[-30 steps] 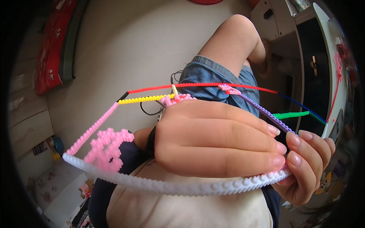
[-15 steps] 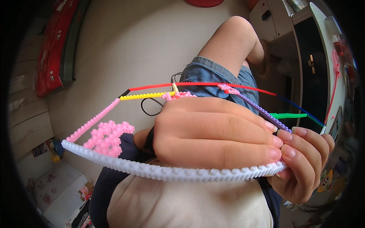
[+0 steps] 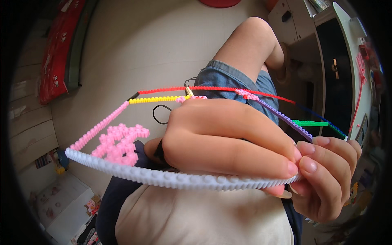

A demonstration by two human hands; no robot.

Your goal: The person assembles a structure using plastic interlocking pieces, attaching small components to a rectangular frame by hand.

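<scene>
A long chain of small studded plastic building blocks hangs in the air in front of me. Its nearest stretch is a curved white strip [image 3: 163, 179]. My left hand [image 3: 220, 134] reaches across from the left, fingertips pinched on the white strip's right end. Meeting it there, my right hand [image 3: 326, 171] has its fingers curled on the same end; the exact joint is hidden by fingertips. From the white strip's left end runs a pink strip [image 3: 102, 124], beside a lacy pink block piece [image 3: 118, 143]. Beyond are yellow [image 3: 155, 100], red [image 3: 163, 90], purple [image 3: 286, 118] and green [image 3: 310, 123] strips.
My bent leg in denim shorts [image 3: 232, 75] lies behind the chain. A dark-fronted cabinet [image 3: 335, 53] stands at the right, with another red chain [image 3: 358, 98] hanging by it. A red cloth [image 3: 61, 53] is at the left, and a red round thing [image 3: 219, 3] at the top.
The white strip and my left hand have risen slightly. My left fingers have shifted, with fewer showing above the strip. The lacy pink piece has swung a little up and right.
</scene>
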